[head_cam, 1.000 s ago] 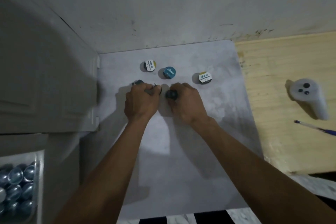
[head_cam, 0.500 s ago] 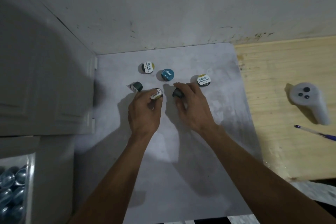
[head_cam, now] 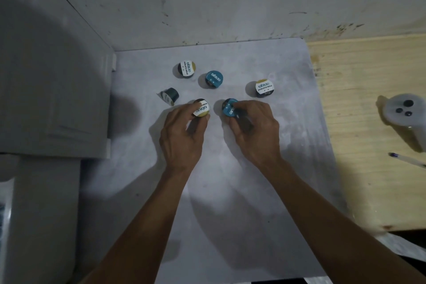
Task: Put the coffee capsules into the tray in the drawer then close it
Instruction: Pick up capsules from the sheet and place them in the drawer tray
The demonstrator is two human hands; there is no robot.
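Several coffee capsules lie on a pale grey tabletop (head_cam: 219, 191). My left hand (head_cam: 182, 136) grips a white-and-gold capsule (head_cam: 201, 108) by its sides, lid facing up. My right hand (head_cam: 253, 131) grips a blue-lidded capsule (head_cam: 228, 107), tilted toward the left. Loose on the table are a white-and-gold capsule (head_cam: 187, 68) at the back, a blue one (head_cam: 214, 78) beside it, another white-and-gold one (head_cam: 264, 88) to the right, and a dark capsule (head_cam: 170, 96) lying on its side at the left. The drawer's tray barely shows at the left edge.
A white cabinet (head_cam: 53, 90) stands along the left, its corner close to the capsules. The wall (head_cam: 230, 2) closes off the back. To the right is a wooden surface (head_cam: 359, 127) with a white controller (head_cam: 405, 120) and a pen (head_cam: 406, 160).
Both hands have drawn back toward me and lifted their capsules, so the lids now show. The view has shifted right, and the drawer's tray of capsules has slid almost out of frame.
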